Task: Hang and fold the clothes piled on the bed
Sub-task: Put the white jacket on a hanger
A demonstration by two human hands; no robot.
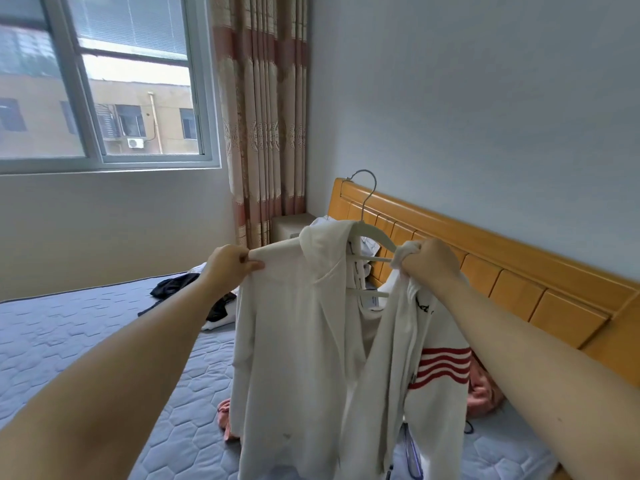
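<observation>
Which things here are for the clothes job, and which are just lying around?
For the job:
- white hooded jacket with red stripes, gripped by the left hand and right hand
- white plastic hanger with a metal hook
- black clothes and pink garment on the blue quilted mattress

Just around:
- patterned curtain
- window
- wooden headboard

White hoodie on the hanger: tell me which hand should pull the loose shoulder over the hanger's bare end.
Right. The right hand already grips the bunched shoulder beside the hanger's bare end; the left hand pinches the hoodie's seated shoulder, steadying it.
</observation>
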